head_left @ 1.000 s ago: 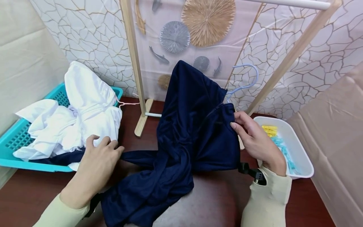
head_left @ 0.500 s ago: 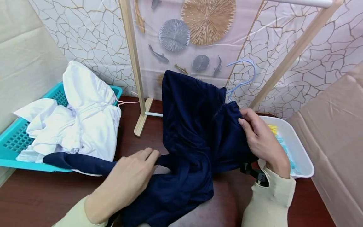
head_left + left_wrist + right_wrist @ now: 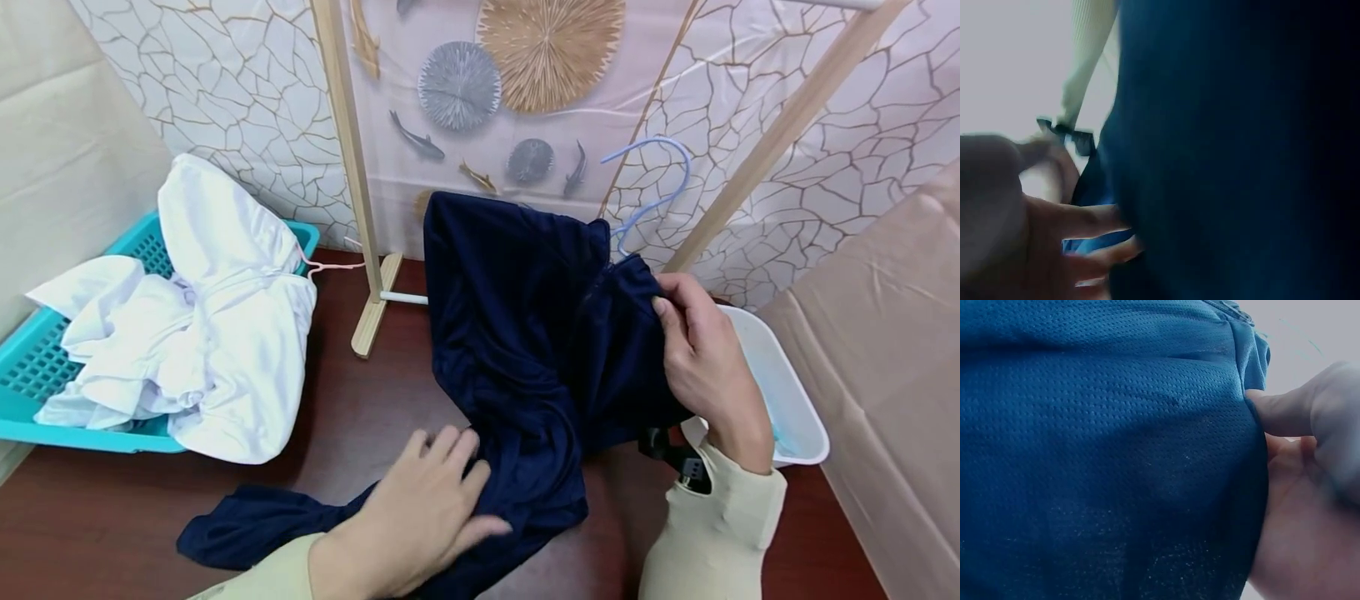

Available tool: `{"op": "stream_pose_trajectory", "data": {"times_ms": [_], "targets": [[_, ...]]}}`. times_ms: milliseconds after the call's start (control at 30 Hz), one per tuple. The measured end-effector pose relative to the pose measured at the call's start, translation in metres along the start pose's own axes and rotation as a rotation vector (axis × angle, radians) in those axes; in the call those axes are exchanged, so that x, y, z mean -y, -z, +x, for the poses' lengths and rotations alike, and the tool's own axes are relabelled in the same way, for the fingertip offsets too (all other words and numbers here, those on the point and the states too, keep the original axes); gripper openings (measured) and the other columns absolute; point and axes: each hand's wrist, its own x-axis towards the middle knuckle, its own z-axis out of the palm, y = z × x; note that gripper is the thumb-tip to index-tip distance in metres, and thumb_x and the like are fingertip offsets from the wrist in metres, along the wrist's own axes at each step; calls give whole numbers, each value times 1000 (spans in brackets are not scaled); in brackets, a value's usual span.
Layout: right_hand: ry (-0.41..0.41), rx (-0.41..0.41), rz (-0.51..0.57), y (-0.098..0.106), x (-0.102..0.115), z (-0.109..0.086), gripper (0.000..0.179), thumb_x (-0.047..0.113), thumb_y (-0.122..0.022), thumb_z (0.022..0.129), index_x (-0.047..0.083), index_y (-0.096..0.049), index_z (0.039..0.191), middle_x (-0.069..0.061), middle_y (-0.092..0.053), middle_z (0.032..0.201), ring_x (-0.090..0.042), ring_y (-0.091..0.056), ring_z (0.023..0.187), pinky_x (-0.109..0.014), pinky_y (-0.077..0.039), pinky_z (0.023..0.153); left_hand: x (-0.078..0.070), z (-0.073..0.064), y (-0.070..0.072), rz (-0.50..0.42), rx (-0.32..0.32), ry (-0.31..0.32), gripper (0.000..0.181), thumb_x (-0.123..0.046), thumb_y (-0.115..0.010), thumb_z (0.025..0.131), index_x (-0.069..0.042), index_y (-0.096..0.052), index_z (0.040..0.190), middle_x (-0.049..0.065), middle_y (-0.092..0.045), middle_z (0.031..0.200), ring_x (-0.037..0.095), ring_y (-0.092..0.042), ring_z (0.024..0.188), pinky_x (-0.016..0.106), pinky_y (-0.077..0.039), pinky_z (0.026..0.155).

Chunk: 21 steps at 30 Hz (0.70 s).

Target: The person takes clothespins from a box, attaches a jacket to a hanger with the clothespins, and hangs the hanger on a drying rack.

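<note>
The dark reddish-brown table (image 3: 360,392) carried all the things, and at its back stood a rack of pale wooden posts (image 3: 348,150). In front of this rack was the navy-blue fabric garment (image 3: 517,333), its upper part raised and its lower part bunched in folds. One long narrow end of it lay to the left on the table, passing under the left forearm.

At the left side was a teal plastic basket (image 3: 82,437) with perforated walls, and in it was a crumpled white cloth garment (image 3: 225,292), which hung over the front rim. At the right side was a white plastic tub (image 3: 765,350), partly behind the right hand (image 3: 701,358). This hand's grip was grasping the navy garment's edge near the neck opening, between thumb and fingers. The left hand (image 3: 423,500) had its grip released, the fingers spread at the lower folds. From the neck opening came out a light-blue hanger hook (image 3: 687,167). A thinner pink hanger hook (image 3: 337,267) came out of the white garment.
</note>
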Motion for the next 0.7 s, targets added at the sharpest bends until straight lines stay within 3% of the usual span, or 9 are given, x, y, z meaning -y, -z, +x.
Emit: {"op": "stream_pose_trajectory", "data": {"times_ms": [67, 200, 300, 433, 533, 700], "targets": [[0, -8, 2, 1, 0, 1, 21, 6, -48, 106, -4, -60, 121, -17, -68, 105, 5, -49, 91, -10, -34, 85, -3, 1, -7, -17, 19, -6, 64, -72, -46, 96, -13, -65, 110, 3, -62, 104, 19, -56, 91, 35, -51, 75], [-8, -27, 4, 1, 0, 1, 21, 7, -48, 106, -3, -61, 120, -16, -68, 104, 4, -50, 89, -11, -34, 84, 0, 3, -12, -77, -6, 37, 38, -48, -64, 95, -11, -54, 97, -1, -58, 78, 15, -59, 67, 29, -47, 51], [-16, -63, 5, 2, -1, 1, 20, 6, -50, 106, -3, -62, 118, -12, -67, 100, 3, -50, 87, -12, -34, 83, 12, 2, -4, -193, -71, 87, 23, -20, -67, 89, -11, -47, 96, -5, -49, 63, 14, -55, 53, 28, -40, 44], [-28, -124, -6, 3, -3, 0, 19, 6, -51, 105, -2, -63, 118, 0, -62, 99, 3, -50, 86, -12, -34, 82, 33, -3, 17, -393, -87, 182, 29, -8, -61, 91, -13, -46, 116, -8, -49, 62, 7, -53, 55, 24, -41, 50], [-47, -167, -21, 5, -3, 0, 19, 7, -52, 105, 0, -64, 118, 8, -60, 99, 2, -49, 83, -13, -34, 80, 48, -9, 30, -362, -30, 225, 38, -9, -61, 94, -17, -49, 129, -5, -59, 75, 7, -54, 59, 24, -41, 53], [-70, -236, -24, 6, -3, -1, 19, 7, -53, 105, -1, -66, 116, 15, -57, 94, -1, -46, 78, -15, -34, 77, 73, -23, 32, -227, 212, 259, 23, -12, -69, 92, -20, -63, 113, -1, -60, 80, 17, -56, 63, 33, -42, 49]]}}
